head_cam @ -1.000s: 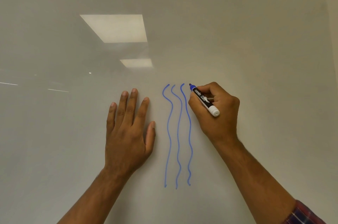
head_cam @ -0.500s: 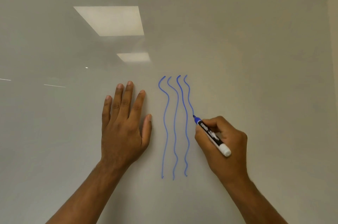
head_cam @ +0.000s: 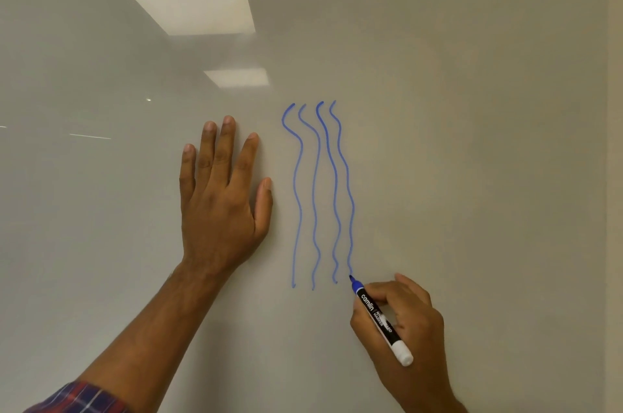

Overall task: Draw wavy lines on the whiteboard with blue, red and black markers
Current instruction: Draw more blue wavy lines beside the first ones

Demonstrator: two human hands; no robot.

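Head view: right hand (head_cam: 403, 321) is pinching the blue marker (head_cam: 381, 320), finishing the fourth blue line (head_cam: 347, 183); left hand (head_cam: 219, 197) is pressing flat, fingers spread. Red and black lines remaining.

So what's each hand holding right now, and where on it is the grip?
The right hand pinches the blue marker on its black barrel, behind the blue tip. The left hand holds nothing; it rests flat on the whiteboard.
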